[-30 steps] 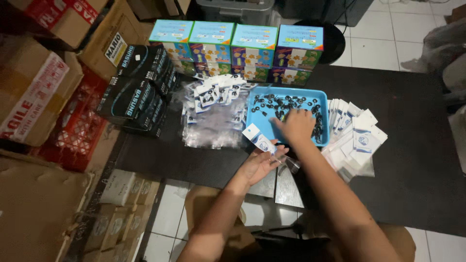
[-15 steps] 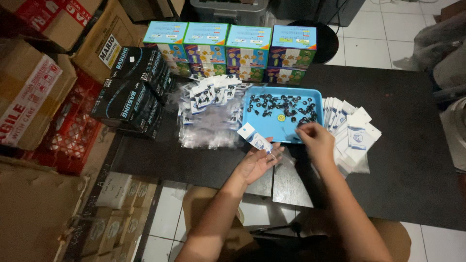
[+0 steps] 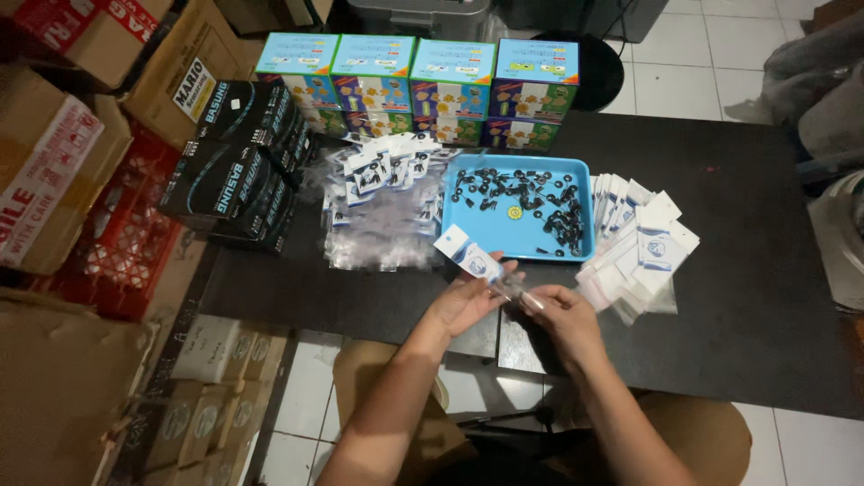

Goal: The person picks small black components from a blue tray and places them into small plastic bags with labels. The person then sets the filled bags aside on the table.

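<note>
**Two hands on a small packet at the front of the dark surface**

At far left, cardboard boxes (image 3: 54, 171) and a red crate (image 3: 117, 243) stand beside the dark surface (image 3: 720, 306). On its left part lies a stack of black boxes (image 3: 238, 157), then a heap of clear filled bags (image 3: 382, 202). Behind them runs a row of four colourful boxes (image 3: 414, 85).

Near the front edge, the left hand (image 3: 463, 301) holds a small clear packet (image 3: 481, 265) with a white-and-blue card top, its grip pinched on the packet. The right hand (image 3: 562, 315) meets it just beside, fingers closed narrow on the packet's lower end; what lies between them is too small to tell.

Just behind the hands sits a blue tray (image 3: 468, 220) of small black parts (image 3: 531, 193). To its right lies a fanned pile of empty white-topped bags (image 3: 643, 243).
</note>
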